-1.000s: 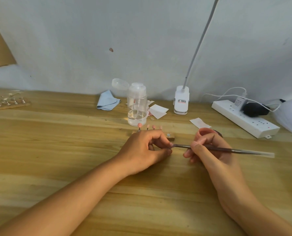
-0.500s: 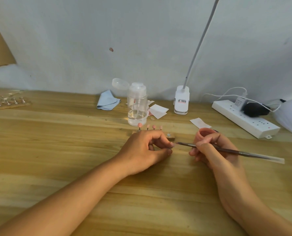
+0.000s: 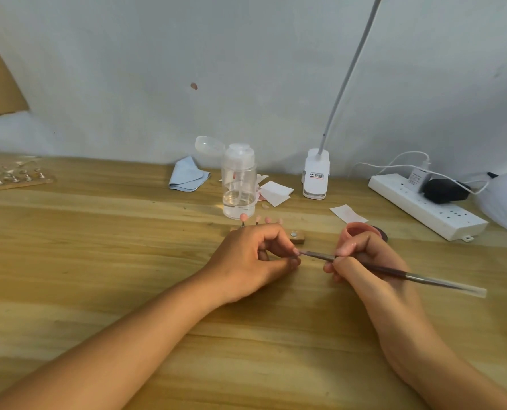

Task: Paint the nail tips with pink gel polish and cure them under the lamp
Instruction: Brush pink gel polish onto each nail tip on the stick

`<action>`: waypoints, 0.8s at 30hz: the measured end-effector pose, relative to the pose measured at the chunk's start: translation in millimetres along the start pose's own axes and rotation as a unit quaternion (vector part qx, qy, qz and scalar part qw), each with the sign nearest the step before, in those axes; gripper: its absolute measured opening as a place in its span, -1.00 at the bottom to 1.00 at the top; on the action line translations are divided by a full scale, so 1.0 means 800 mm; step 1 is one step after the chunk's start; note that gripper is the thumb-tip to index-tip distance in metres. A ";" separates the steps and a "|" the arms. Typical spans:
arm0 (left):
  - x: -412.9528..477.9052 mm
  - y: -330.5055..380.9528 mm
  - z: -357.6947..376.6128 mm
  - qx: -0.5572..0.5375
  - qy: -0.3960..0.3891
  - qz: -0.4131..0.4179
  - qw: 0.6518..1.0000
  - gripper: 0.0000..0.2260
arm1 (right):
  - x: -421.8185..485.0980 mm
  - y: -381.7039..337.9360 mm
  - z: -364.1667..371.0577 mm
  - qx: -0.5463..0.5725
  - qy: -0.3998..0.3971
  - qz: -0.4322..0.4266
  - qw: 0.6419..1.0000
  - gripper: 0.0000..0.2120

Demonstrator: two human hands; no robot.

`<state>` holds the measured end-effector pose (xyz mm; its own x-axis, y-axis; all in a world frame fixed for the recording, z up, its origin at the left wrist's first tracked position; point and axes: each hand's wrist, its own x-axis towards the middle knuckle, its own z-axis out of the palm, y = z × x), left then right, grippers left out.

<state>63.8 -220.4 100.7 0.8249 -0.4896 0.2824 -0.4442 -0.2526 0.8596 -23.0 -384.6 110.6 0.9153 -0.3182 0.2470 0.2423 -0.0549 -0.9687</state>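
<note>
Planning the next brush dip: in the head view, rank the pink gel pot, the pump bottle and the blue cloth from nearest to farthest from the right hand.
1. The pink gel pot, just behind the right hand.
2. The pump bottle, farther back and to the left.
3. The blue cloth, left of the pump bottle, near the wall.

Brush (image 3: 394, 272) – back against left hand (image 3: 252, 255)

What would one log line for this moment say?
step: painting | left hand: pinches nail tip | right hand: holds brush, bristles at tip | gel pot: open behind right hand
</note>
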 end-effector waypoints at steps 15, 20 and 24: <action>0.001 -0.002 0.000 -0.001 -0.004 -0.002 1.000 -0.81 | 0.000 0.000 0.000 -0.002 0.008 0.001 1.000 -0.87; 0.001 -0.003 0.000 -0.004 -0.005 0.000 1.000 -0.80 | 0.002 0.002 -0.001 0.008 0.014 -0.012 1.000 -0.90; 0.001 -0.004 -0.001 0.000 -0.002 -0.003 1.000 -0.79 | 0.002 0.002 -0.001 0.006 0.006 -0.011 1.000 -0.88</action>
<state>65.9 -219.7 98.6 0.8262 -0.4916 0.2753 -0.4395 -0.2564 0.8609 -21.5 -386.0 109.0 0.9059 -0.3280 0.2678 0.2664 -0.0501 -0.9626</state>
